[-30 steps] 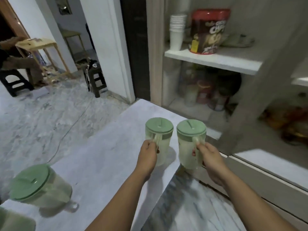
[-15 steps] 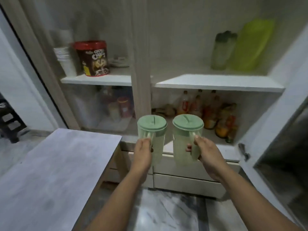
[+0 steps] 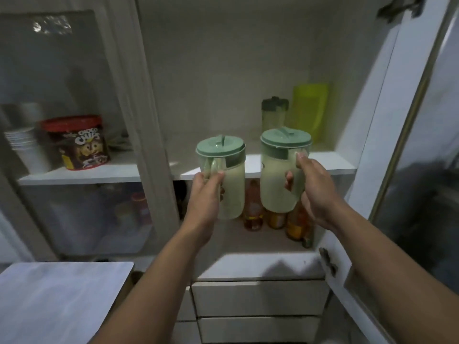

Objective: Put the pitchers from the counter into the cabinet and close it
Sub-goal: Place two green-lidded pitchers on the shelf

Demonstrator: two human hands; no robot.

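Observation:
I hold two pale pitchers with green lids in front of the open cabinet. My left hand (image 3: 207, 194) grips the handle of the left pitcher (image 3: 232, 182). My right hand (image 3: 314, 187) grips the handle of the right pitcher (image 3: 277, 180). Both pitchers hang upright in the air at the front edge of the white middle shelf (image 3: 330, 166), their lids just above shelf level. The cabinet's right door (image 3: 387, 150) stands swung open at the right; the left glass door (image 3: 74, 135) is shut.
On the shelf's back right stand a small bottle with a dark lid (image 3: 273, 114) and a lime-green container (image 3: 309, 108). Several bottles (image 3: 253, 209) crowd the lower shelf. Behind the left glass are a cereal tub (image 3: 79, 142) and stacked cups (image 3: 24, 147). The counter (image 3: 57, 299) lies lower left, drawers (image 3: 258, 296) below.
Both hands have lifted the pitchers from below the shelf up to shelf height and closer to the cabinet. The view has tilted up, so the counter now shows only at the lower left.

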